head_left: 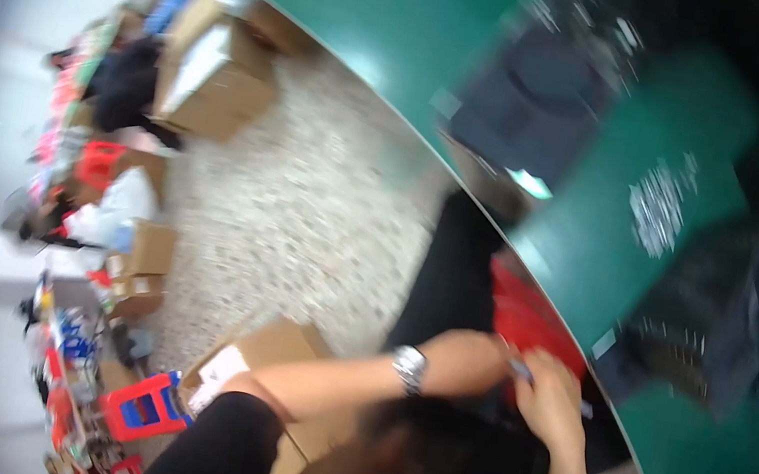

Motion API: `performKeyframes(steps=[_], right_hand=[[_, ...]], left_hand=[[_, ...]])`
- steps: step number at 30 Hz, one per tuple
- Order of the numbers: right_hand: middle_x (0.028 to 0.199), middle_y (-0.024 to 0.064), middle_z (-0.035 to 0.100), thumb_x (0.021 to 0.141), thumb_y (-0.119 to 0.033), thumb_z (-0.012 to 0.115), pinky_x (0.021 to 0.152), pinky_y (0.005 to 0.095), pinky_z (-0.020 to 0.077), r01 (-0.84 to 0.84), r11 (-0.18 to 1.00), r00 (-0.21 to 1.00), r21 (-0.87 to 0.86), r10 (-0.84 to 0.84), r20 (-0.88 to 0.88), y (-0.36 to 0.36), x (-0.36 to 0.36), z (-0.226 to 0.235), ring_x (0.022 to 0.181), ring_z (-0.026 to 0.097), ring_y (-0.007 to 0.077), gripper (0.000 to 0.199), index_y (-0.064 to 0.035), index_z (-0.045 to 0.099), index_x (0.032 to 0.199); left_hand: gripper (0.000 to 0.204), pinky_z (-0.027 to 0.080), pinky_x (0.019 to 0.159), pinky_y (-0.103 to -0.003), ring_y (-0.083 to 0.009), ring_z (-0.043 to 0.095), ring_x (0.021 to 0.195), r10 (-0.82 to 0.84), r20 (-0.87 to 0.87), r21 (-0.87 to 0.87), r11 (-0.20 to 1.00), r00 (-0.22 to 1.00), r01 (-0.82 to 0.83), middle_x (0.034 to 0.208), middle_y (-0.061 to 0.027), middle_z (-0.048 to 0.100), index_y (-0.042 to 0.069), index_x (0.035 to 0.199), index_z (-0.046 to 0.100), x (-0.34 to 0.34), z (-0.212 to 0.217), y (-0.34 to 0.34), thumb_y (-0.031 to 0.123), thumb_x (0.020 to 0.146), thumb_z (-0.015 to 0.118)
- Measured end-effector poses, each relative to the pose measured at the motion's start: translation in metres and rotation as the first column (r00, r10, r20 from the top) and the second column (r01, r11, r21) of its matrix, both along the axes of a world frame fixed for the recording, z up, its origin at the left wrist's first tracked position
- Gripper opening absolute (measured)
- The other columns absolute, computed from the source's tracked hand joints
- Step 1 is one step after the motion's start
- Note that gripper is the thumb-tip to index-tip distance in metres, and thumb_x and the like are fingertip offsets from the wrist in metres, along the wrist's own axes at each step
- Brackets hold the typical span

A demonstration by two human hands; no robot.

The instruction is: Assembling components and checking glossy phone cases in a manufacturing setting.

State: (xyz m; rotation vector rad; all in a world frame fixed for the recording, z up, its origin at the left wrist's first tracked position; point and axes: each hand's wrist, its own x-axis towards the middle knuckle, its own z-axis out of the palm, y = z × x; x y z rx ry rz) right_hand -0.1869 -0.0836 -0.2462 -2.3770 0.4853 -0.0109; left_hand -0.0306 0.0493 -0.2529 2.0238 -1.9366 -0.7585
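Blurrily, your left hand (469, 363) and right hand (551, 401) meet over a red cloth (527, 319) beside the green table (603, 236), fingers apparently pinching a small pen-like thing (523, 371); work looks midway.

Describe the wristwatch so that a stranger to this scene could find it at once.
Start at the green table that curves across the right side, then drop to the two hands below its edge. The wristwatch sits on the left hand's wrist. It is the only silvery metal band there; the right hand has a bare wrist.
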Motion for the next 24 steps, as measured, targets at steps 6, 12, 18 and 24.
performKeyframes(steps=[6,12,18,24], right_hand=[[0.098,0.0210,0.064,0.089,-0.013,0.064,0.079,0.0549,0.0496,-0.039,0.961,0.995,0.274,0.061,-0.074,0.014,-0.010,-0.035,0.093,0.063,0.0454,0.015,-0.0011,0.062,0.097],[0.107,0.0193,0.063,0.098,-0.024,0.056,0.085,0.0547,0.0515,-0.123,0.962,0.973,0.243,0.166,-0.163,0.009,-0.011,-0.026,0.098,0.065,0.0437,0.026,-0.0037,0.064,0.112],[0.106,0.0206,0.066,0.101,-0.028,0.052,0.087,0.0552,0.0520,-0.227,0.959,0.931,0.170,0.265,-0.253,-0.007,-0.009,-0.055,0.098,0.067,0.0438,0.032,-0.0030,0.068,0.113],[0.106,0.0230,0.070,0.097,-0.027,0.058,0.086,0.0543,0.0523,-0.063,0.938,0.946,0.340,0.165,-0.280,-0.007,0.002,-0.059,0.098,0.067,0.0453,0.029,-0.0017,0.071,0.102]], left_hand=[[0.017,0.058,0.063,-0.045,-0.0309,0.071,0.069,0.044,-0.001,-0.010,0.999,0.999,-0.044,0.083,-0.0111,0.068,0.005,0.103,0.060,-0.015,-0.033,0.026,0.020,0.094,0.058],[0.019,0.058,0.059,-0.045,-0.0325,0.072,0.069,0.070,-0.059,0.088,0.994,0.996,-0.064,0.085,-0.0123,0.068,0.008,0.109,0.061,-0.009,-0.035,0.028,0.021,0.095,0.059],[0.024,0.058,0.065,-0.046,-0.0335,0.072,0.077,-0.001,-0.073,0.146,0.989,0.997,0.012,0.090,-0.0123,0.069,0.009,0.115,0.061,-0.004,-0.036,0.007,0.019,0.093,0.059],[0.030,0.058,0.069,-0.046,-0.0339,0.074,0.084,-0.004,-0.026,0.230,0.973,1.000,0.010,0.097,-0.0141,0.071,0.008,0.119,0.060,-0.006,-0.042,0.000,0.015,0.090,0.061]])
